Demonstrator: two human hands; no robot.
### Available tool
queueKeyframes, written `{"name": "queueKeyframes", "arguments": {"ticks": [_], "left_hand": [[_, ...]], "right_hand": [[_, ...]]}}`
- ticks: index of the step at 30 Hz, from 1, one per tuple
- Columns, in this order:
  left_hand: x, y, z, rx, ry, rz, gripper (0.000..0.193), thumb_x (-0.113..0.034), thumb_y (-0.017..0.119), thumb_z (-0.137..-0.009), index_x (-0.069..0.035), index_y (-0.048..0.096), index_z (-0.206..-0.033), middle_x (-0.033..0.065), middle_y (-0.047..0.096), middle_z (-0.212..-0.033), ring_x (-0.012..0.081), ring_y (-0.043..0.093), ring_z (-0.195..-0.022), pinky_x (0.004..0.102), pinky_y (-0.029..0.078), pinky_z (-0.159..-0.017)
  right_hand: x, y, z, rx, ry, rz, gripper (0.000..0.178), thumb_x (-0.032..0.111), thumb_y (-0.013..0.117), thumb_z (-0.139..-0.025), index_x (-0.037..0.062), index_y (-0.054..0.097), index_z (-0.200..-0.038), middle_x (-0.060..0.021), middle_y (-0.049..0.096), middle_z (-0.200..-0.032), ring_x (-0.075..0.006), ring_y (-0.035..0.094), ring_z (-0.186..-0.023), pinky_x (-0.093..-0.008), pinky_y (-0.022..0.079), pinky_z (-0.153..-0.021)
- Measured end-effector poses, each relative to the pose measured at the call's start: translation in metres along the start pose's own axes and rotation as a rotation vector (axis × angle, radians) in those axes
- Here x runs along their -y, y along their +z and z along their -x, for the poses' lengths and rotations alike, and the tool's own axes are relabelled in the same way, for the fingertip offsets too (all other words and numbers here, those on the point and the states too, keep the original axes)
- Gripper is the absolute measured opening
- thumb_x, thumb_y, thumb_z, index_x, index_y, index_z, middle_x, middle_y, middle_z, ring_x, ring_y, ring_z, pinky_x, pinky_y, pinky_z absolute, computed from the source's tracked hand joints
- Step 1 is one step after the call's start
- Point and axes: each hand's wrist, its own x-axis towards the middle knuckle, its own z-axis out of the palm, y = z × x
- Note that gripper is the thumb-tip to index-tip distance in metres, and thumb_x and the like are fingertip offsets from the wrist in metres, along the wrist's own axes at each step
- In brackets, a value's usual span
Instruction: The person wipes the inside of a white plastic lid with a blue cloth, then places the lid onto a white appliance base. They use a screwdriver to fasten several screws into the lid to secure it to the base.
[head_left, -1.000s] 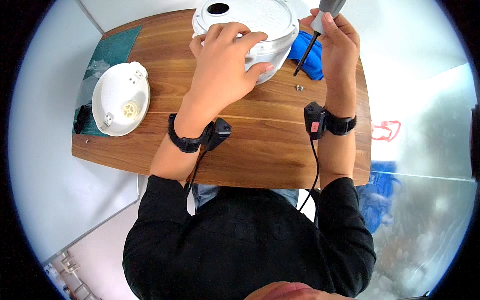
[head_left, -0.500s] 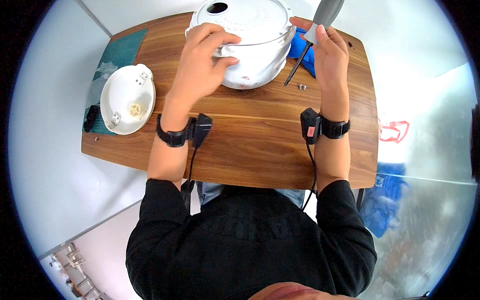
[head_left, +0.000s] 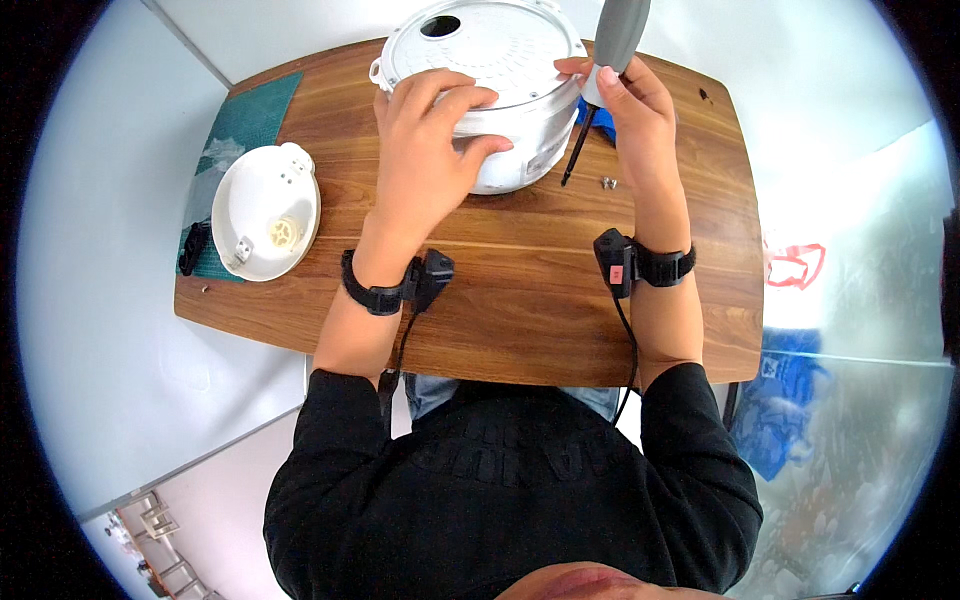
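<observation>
Our white tub (head_left: 490,55) stands on the wooden table (head_left: 510,310). At the tub's near-left rim our left hand (head_left: 425,135) curves open; at its right our right hand (head_left: 645,110) grips a screwdriver (head_left: 618,35), tip down. Small metal pieces (head_left: 609,183) lie near-right of the tub, a shallow white dish (head_left: 262,205) to its left.

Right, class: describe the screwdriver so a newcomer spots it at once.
On the wooden table stands a round white container. At its right side, the right hand holds the screwdriver, tip downward. Its grey handle and thin dark shaft set it apart from the white container.
</observation>
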Motion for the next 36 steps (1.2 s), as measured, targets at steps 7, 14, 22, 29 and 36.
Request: {"name": "queueKeyframes", "arguments": {"ticks": [7,14,22,29,36], "left_hand": [[0.035,-0.009,-0.004,0.033,-0.003,0.109,0.038,-0.020,0.088,-0.073,-0.012,0.072,-0.107,0.0035,0.067,-0.121,0.0277,0.058,-0.120,0.0450,0.039,-0.104],[-0.028,-0.007,-0.003,-0.104,0.044,0.159,0.023,-0.004,0.081,-0.078,-0.007,0.074,-0.100,0.0093,0.070,-0.108,0.0312,0.067,-0.102,0.0404,0.053,-0.088],[-0.058,0.102,-0.006,0.646,-0.269,0.310,0.012,-0.015,0.075,-0.088,-0.006,0.076,-0.096,0.0138,0.075,-0.088,0.0316,0.073,-0.084,0.0404,0.057,-0.075],[-0.058,0.154,-0.010,0.907,-0.317,0.043,0.026,-0.035,0.077,-0.086,-0.010,0.077,-0.093,0.0142,0.076,-0.094,0.0342,0.072,-0.092,0.0453,0.056,-0.079],[-0.059,0.173,-0.003,0.845,-0.369,0.011,0.022,-0.032,0.075,-0.088,-0.010,0.076,-0.092,0.0145,0.076,-0.097,0.0362,0.072,-0.093,0.0474,0.056,-0.081]], "right_hand": [[-0.004,0.001,-0.001,0.071,-0.061,-0.054,0.028,0.026,0.063,-0.103,0.0038,0.072,-0.116,-0.0059,0.075,-0.110,-0.0105,0.061,-0.093,-0.0274,0.048,-0.085],[-0.001,-0.040,-0.002,-0.078,-0.035,0.092,0.026,0.026,0.071,-0.099,0.0003,0.073,-0.104,-0.0053,0.074,-0.094,-0.0090,0.064,-0.088,-0.0246,0.050,-0.081],[-0.018,-0.082,-0.010,-0.164,0.027,0.056,0.023,0.022,0.072,-0.098,-0.0004,0.072,-0.103,-0.0082,0.074,-0.093,-0.0122,0.067,-0.086,-0.0260,0.053,-0.076],[0.005,-0.084,-0.007,-0.202,0.116,-0.014,0.016,0.015,0.065,-0.101,0.0029,0.067,-0.091,0.0075,0.053,-0.073,-0.0021,0.044,-0.062,-0.0219,0.033,-0.055],[0.005,-0.088,-0.007,-0.157,0.086,-0.077,0.017,0.015,0.066,-0.101,0.0028,0.067,-0.091,0.0062,0.056,-0.074,-0.0024,0.045,-0.062,-0.0215,0.034,-0.054]]}}
